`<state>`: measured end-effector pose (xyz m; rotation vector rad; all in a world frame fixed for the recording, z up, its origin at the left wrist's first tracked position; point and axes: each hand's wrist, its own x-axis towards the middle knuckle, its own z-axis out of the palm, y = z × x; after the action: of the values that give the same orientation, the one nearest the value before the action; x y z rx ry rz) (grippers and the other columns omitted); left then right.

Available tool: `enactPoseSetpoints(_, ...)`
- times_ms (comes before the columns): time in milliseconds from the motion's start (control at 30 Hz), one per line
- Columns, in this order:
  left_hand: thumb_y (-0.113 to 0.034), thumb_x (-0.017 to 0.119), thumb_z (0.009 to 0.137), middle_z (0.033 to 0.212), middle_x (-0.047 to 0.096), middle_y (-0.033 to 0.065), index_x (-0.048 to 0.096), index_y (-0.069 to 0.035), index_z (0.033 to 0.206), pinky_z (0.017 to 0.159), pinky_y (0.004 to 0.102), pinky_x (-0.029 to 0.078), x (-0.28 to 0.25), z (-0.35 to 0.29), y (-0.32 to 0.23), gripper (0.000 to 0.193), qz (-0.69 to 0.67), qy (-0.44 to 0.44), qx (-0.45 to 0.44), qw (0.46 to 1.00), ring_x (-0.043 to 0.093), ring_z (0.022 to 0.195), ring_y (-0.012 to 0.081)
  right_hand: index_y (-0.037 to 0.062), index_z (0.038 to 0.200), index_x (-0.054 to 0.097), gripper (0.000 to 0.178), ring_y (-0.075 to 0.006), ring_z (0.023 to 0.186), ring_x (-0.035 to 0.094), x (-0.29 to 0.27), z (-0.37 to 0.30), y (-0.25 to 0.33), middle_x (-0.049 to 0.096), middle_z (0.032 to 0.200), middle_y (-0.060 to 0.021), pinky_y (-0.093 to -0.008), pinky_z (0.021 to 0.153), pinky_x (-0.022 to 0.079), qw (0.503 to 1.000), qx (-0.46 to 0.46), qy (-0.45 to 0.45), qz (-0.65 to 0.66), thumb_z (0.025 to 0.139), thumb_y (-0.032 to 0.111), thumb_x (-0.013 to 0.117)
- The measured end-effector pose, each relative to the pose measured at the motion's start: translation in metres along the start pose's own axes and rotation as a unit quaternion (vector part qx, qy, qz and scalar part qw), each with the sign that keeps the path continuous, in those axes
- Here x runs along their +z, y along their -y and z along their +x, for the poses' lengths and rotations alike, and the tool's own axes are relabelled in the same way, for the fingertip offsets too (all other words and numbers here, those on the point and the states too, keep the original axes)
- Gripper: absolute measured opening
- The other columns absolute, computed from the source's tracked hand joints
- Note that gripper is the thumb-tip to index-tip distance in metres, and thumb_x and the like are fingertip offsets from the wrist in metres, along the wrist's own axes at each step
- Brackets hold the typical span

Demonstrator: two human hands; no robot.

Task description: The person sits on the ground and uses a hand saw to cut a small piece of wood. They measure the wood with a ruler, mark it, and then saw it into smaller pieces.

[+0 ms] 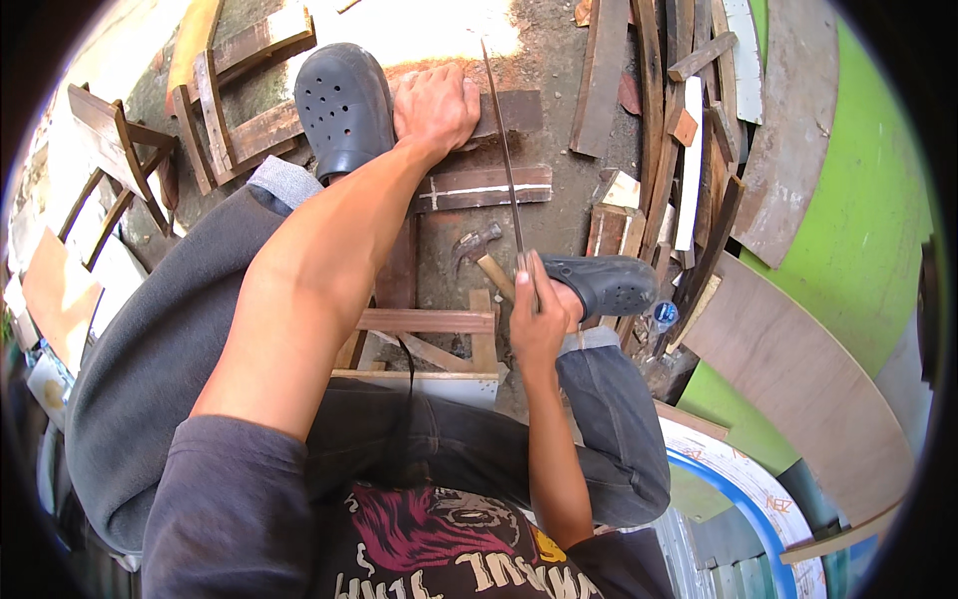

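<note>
My right hand (539,314) is closed around the handle of a handsaw. Its long thin blade (506,150) is seen edge-on and points away from me, crossing a dark brown board (517,112). My left hand (436,106) bears down on that same board with its fingers curled over it, left of the blade; the fingertips are hidden. Beside it, my left foot in a dark clog (345,108) rests on the wood. Nearer me lies a second board with a white stripe (486,188). A claw hammer (479,245) lies left of my right hand.
A small wooden frame (429,320) sits between my legs. Wood strips (659,130) are piled at the right, near my right clog (609,286) and curved-looking plywood sheets (798,349). Nailed wooden pieces (215,110) and a small wooden stool (120,140) stand at the far left.
</note>
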<state>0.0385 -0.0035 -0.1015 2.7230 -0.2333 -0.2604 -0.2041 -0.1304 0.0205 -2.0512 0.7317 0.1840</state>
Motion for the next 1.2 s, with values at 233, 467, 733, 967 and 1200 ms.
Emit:
enactPoseSetpoints(233,-0.031,0.045,0.1,0.106,0.069,0.0182,0.063,-0.004,0.103,0.101,0.0484,0.042,-0.001,0.005,-0.003,0.033,-0.003,0.0,0.029,1.0,0.062,0.11,0.0348,-0.0061,0.132,0.062,0.04,-0.0334,0.113,0.069,0.034,0.065,0.019,0.07,0.117,-0.0283,-0.0353,0.095,0.052,0.999,-0.018,-0.02,0.033,0.102,0.021,0.059)
enactPoseSetpoints(467,-0.03,0.047,0.1,0.106,0.069,0.0181,0.064,-0.004,0.101,0.1,0.0488,0.042,-0.007,-0.003,-0.003,0.031,0.002,0.011,0.033,0.999,0.062,0.11,0.0355,-0.0044,0.132,0.062,0.043,-0.0374,0.115,0.068,-0.008,-0.028,-0.007,0.068,0.121,-0.0296,-0.0364,0.096,0.051,0.999,0.025,0.007,0.027,0.102,0.026,0.059)
enactPoseSetpoints(733,-0.032,0.048,0.099,0.11,0.069,0.015,0.067,-0.004,0.102,0.102,0.05,0.041,-0.005,0.002,-0.004,0.034,-0.005,0.014,0.037,0.999,0.062,0.113,0.0332,-0.0056,0.133,0.061,0.043,-0.0387,0.108,0.07,0.027,0.076,0.04,0.068,0.118,-0.0294,-0.0382,0.091,0.053,0.999,-0.007,-0.009,0.04,0.102,0.025,0.058)
enactPoseSetpoints(967,-0.033,0.045,0.101,0.106,0.069,0.0173,0.063,-0.003,0.098,0.102,0.0475,0.041,-0.005,-0.003,-0.001,0.035,-0.01,0.013,0.036,0.999,0.062,0.11,0.0343,-0.0071,0.131,0.063,0.039,-0.0339,0.112,0.069,-0.005,-0.047,-0.001,0.07,0.119,-0.0275,-0.0386,0.096,0.051,1.0,-0.008,-0.004,-0.017,0.101,0.017,0.061)
enactPoseSetpoints(1200,-0.033,0.047,0.1,0.106,0.069,0.016,0.062,-0.004,0.099,0.102,0.0481,0.041,-0.005,-0.004,-0.004,0.033,-0.024,0.008,0.038,0.999,0.062,0.109,0.0343,-0.0057,0.131,0.064,0.038,-0.025,0.105,0.071,0.0,0.005,0.024,0.072,0.115,-0.0267,-0.0331,0.091,0.052,0.994,0.007,-0.077,0.077,0.1,0.016,0.064)
